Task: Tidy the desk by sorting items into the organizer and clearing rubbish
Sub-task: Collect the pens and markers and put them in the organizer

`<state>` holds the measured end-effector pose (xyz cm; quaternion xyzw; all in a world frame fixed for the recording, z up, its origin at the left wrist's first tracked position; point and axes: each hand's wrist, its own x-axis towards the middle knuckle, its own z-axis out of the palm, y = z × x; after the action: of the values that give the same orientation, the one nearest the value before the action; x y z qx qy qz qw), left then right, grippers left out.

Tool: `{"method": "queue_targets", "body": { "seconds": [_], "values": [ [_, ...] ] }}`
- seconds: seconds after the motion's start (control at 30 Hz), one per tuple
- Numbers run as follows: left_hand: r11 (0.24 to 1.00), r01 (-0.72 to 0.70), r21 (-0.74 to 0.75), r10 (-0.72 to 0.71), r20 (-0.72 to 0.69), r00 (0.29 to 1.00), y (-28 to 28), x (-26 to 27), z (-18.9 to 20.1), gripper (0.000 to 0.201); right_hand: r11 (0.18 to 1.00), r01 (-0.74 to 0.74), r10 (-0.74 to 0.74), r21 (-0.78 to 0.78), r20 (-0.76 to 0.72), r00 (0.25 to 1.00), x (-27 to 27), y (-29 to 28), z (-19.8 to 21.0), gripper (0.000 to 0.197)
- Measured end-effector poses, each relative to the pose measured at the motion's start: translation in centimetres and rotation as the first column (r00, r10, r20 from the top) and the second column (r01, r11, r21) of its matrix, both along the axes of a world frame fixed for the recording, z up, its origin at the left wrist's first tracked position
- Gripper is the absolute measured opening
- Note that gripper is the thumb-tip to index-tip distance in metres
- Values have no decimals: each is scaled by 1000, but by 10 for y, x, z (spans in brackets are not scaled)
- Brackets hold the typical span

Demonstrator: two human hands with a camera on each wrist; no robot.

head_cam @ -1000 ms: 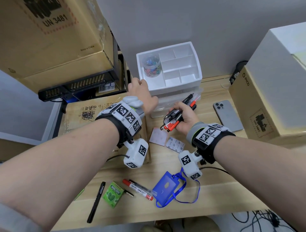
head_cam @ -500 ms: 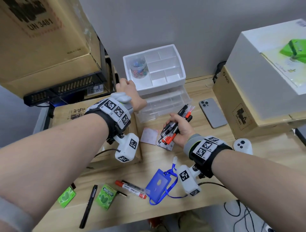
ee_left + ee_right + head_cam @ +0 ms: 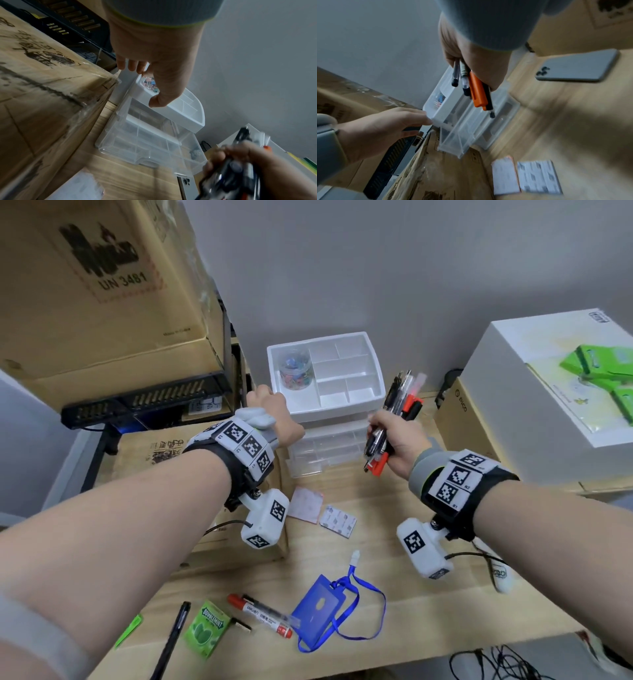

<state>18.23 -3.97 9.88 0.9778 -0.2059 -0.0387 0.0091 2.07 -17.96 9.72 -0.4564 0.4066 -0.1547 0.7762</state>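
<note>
Fingers [image 3: 453, 59] round pens [image 3: 477, 89]; phone [image 3: 576, 67] perhaps just beyond.

Both forearms are bare, with grey cuffs, black wristbands carrying square-code markers, and white cabled wrist cameras.

The black pen [image 3: 170, 642] runs off the head view's bottom edge. In the left wrist view's lower right, the pens [image 3: 228, 174] blur, and the phone [image 3: 187, 188] is cut off.

The worktop [image 3: 394, 604] is seen from above by the head camera; the organizer [image 3: 325, 378] [image 3: 180, 112] [image 3: 447, 108] is shared closely by both wrist views.
</note>
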Motion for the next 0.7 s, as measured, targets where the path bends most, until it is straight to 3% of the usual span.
{"method": "queue_targets", "body": {
  "seconds": [0.13,0.23,0.37,0.47,0.53,0.7],
  "values": [
    [999,50,-21,-50,-4,999,7,1,-3,47,938,-111,110,-327,-20,994,45,-1,21,15],
    [998,68,11,-67,-46,997,9,5,4,37,784,-290,261,-549,-132,956,66,8,24,14],
    [996,90,-27,-93,-145,985,11,11,18,14,548,-481,422,-685,-271,866,72,14,3,16],
    [991,84,-109,-98,-135,986,18,13,18,16,348,-609,488,-713,-417,767,71,14,-18,22],
    [984,87,-155,-110,-151,982,22,14,15,12,264,-672,505,-692,-494,708,73,13,-30,28],
    [987,115,-110,-131,-146,981,21,15,13,11,39,-821,469,-570,-715,519,78,11,-38,25]
  ]
}}
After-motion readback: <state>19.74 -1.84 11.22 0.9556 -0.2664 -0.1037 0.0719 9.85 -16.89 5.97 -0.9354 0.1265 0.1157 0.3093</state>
